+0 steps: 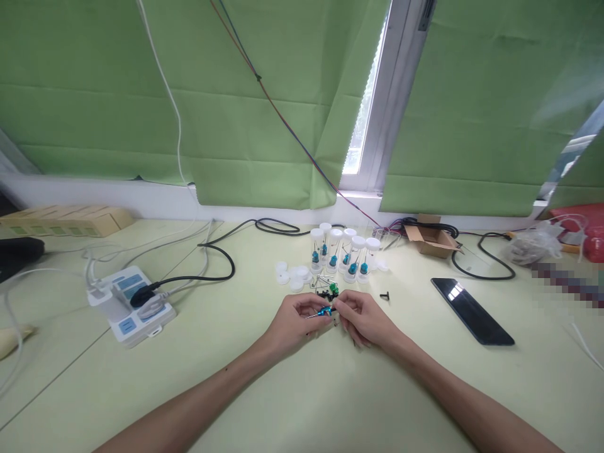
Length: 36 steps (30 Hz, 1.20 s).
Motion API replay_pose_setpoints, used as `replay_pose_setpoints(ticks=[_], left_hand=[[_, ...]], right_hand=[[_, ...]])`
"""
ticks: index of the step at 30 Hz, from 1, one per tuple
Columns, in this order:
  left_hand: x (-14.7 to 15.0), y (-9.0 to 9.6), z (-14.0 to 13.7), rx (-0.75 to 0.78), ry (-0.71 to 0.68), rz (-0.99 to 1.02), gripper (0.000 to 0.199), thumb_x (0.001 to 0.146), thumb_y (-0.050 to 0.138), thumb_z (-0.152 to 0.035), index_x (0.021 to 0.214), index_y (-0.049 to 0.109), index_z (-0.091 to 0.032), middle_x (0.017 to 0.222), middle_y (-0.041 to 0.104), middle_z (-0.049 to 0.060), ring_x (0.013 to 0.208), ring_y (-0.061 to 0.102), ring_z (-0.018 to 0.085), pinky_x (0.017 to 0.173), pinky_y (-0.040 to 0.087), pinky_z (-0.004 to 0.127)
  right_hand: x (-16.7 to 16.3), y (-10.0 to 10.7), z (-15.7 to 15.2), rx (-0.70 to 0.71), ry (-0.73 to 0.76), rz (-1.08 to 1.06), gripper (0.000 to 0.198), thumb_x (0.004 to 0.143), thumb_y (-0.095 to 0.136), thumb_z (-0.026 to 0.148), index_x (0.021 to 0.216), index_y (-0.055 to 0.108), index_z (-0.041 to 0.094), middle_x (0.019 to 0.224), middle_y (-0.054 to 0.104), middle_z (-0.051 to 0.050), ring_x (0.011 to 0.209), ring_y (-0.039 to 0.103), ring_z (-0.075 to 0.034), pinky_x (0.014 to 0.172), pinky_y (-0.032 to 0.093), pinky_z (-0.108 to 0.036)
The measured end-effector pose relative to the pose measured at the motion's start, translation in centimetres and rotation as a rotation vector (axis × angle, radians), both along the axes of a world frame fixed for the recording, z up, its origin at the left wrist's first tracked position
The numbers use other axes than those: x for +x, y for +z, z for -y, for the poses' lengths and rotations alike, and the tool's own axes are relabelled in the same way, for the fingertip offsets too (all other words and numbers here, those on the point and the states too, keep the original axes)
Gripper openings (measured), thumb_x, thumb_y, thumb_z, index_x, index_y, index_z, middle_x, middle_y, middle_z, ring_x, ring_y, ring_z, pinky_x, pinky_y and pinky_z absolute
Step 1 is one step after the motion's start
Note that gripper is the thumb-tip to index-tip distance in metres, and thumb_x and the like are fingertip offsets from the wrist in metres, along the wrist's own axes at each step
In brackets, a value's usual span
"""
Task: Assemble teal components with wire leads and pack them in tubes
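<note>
My left hand (pixel 293 321) is closed on a small blue metal part with a thin rod (pixel 324 311), held just above the table. My right hand (pixel 365 318) pinches a tiny black piece (pixel 333 309) against the blue part's right end; its exact kind is too small to tell. Beyond the fingertips lie small black parts (pixel 325 295), a green part (pixel 334 288) and several loose metal rods (pixel 325 280). Behind them, several clear capped tubes (pixel 333 248) stand upright, each with a blue rodded part inside. A black T-shaped piece (pixel 385 296) lies to the right.
White round caps (pixel 297 275) lie left of the tubes. On the left is a white power strip (pixel 136 308) with plugged cables. A smartphone (pixel 472 311) lies at right, with an open cardboard box (pixel 431 241) behind it. A black cable (pixel 231 261) crosses the table's back.
</note>
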State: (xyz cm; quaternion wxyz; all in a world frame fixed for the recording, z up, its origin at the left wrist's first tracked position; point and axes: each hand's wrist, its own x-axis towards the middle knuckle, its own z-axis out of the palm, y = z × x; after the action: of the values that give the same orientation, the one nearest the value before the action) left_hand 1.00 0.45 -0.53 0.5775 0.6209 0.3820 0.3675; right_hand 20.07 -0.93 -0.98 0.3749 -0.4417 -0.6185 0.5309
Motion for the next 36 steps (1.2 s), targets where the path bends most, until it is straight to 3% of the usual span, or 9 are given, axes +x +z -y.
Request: replay_pose_setpoints(ticks=[5, 19, 29, 36], left_hand=[[0.00, -0.05, 0.08, 0.001, 0.013, 0.003, 0.029, 0.070, 0.079, -0.035, 0.090, 0.070, -0.015, 0.057, 0.060, -0.002, 0.047, 0.048, 0.009, 0.047, 0.038, 0.022], [0.02, 0.13, 0.34, 0.012, -0.029, -0.015, 0.025, 0.071, 0.076, -0.031, 0.089, 0.072, -0.014, 0.062, 0.061, 0.000, 0.050, 0.047, 0.009, 0.049, 0.037, 0.022], [0.11, -0.03, 0.15, 0.010, 0.061, 0.001, 0.029, 0.069, 0.079, -0.036, 0.088, 0.070, -0.015, 0.055, 0.057, -0.003, 0.044, 0.047, 0.008, 0.046, 0.037, 0.022], [0.09, 0.14, 0.38, 0.027, 0.004, -0.017, 0.025, 0.072, 0.077, -0.035, 0.087, 0.071, -0.015, 0.056, 0.057, -0.002, 0.046, 0.047, 0.009, 0.046, 0.036, 0.022]], right_hand=[[0.27, 0.28, 0.08, -0.001, 0.038, -0.059, 0.033, 0.083, 0.065, 0.049, 0.093, 0.052, 0.020, 0.053, 0.052, 0.010, 0.025, 0.041, -0.005, 0.026, 0.029, -0.016], [0.17, 0.37, 0.18, 0.021, 0.007, 0.095, 0.046, 0.088, 0.053, 0.059, 0.066, 0.051, 0.018, 0.038, 0.045, 0.008, 0.023, 0.036, -0.005, 0.026, 0.021, -0.016], [0.40, 0.45, 0.09, 0.010, 0.040, 0.005, 0.034, 0.082, 0.063, 0.050, 0.095, 0.053, 0.020, 0.048, 0.052, 0.010, 0.024, 0.039, -0.006, 0.027, 0.028, -0.017], [0.45, 0.41, 0.19, 0.019, 0.042, 0.053, 0.037, 0.085, 0.059, 0.053, 0.072, 0.054, 0.018, 0.043, 0.050, 0.007, 0.024, 0.037, -0.005, 0.027, 0.022, -0.016]])
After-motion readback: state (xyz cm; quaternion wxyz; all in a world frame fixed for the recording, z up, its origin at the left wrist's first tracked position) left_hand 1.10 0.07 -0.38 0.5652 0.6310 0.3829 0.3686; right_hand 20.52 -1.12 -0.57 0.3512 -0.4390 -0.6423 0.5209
